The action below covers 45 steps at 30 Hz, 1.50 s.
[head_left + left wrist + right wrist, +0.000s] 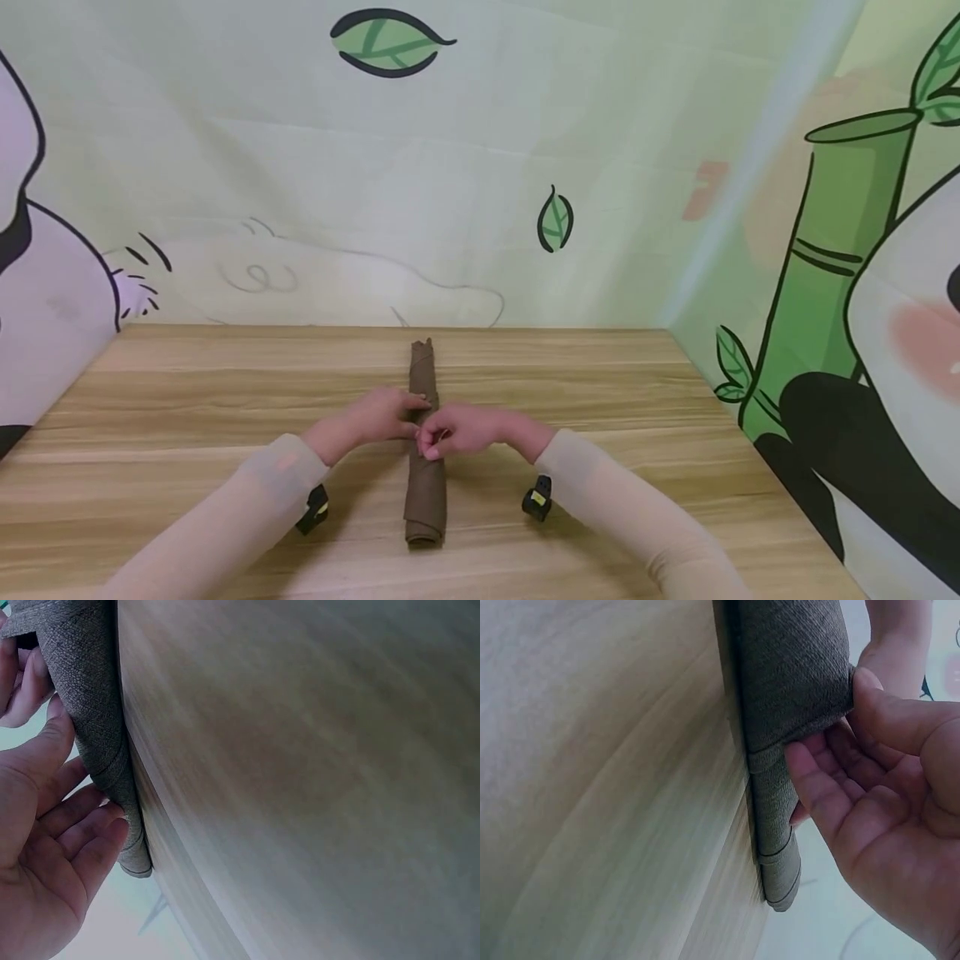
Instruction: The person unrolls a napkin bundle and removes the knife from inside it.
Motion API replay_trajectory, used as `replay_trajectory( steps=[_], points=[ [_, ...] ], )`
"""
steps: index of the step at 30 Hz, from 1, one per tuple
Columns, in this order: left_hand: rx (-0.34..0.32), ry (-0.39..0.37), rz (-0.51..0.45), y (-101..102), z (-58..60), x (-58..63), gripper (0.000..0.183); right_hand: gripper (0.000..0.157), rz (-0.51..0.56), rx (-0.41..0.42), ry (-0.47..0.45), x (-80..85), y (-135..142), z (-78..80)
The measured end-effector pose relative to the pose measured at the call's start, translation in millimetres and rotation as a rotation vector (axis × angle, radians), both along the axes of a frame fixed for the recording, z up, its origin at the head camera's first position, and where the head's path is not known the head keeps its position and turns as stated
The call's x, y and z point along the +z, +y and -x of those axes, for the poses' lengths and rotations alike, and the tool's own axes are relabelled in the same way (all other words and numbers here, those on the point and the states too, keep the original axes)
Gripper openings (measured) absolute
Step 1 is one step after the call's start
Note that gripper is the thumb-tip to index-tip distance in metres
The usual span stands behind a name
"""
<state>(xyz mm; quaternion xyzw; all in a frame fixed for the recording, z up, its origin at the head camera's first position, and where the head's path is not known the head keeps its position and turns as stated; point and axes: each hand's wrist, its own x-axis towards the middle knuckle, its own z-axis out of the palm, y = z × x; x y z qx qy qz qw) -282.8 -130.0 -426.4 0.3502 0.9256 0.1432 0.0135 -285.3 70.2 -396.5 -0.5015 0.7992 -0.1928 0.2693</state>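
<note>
A long roll of brown, coarse-textured cloth [425, 492] lies on the wooden table, pointing away from me. The right hand [461, 429] pinches a loose corner of its outer layer between thumb and fingertips. In the right wrist view, that cloth [795, 675] lifts slightly, with fingers under the edge. The left hand [371, 423] is just beyond, on the roll's left side, its fingers reaching onto the top. Its thumb and loosely bent fingers [97, 832] touch the side of the roll in the left wrist view. Both hands meet near the roll's middle.
The wooden table [225, 375] reaches to a fabric backdrop [480, 150] printed with leaves, bamboo and pandas. A black wrist camera [537, 498] hangs below the right sleeve, and another black camera [313, 509] below the left.
</note>
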Motion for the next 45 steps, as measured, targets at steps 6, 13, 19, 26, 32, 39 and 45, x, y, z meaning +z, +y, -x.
replay_trajectory(
  steps=[6,13,19,26,32,39,45],
  points=[
    [0.009,-0.029,0.004,0.9,-0.1,2.2,0.045,0.013,0.009,-0.018,-0.197,-3.1,8.7,10.4],
    [0.024,-0.053,0.016,4.7,-0.2,3.2,0.047,0.018,-0.026,-0.132,-0.306,-1.0,10.4,10.2],
    [0.016,-0.039,0.002,3.6,-0.7,2.8,0.042,0.018,-0.087,-0.086,-0.026,10.2,-4.9,-6.4],
    [0.014,-0.042,-0.003,2.6,1.4,4.7,0.043,0.01,-0.037,-0.06,-0.028,10.5,-1.2,-6.2],
    [0.011,-0.049,0.011,1.8,2.7,3.7,0.048,0.01,-0.002,-0.112,-0.241,6.7,13.1,3.5],
    [0.033,-0.084,0.013,2.4,2.0,3.1,0.048,0.021,-0.034,-0.125,-0.233,8.4,11.2,0.9],
    [0.025,-0.07,0.015,1.3,1.4,1.9,0.046,0.018,-0.061,-0.112,-0.092,11.5,1.3,-9.0]
  ],
)
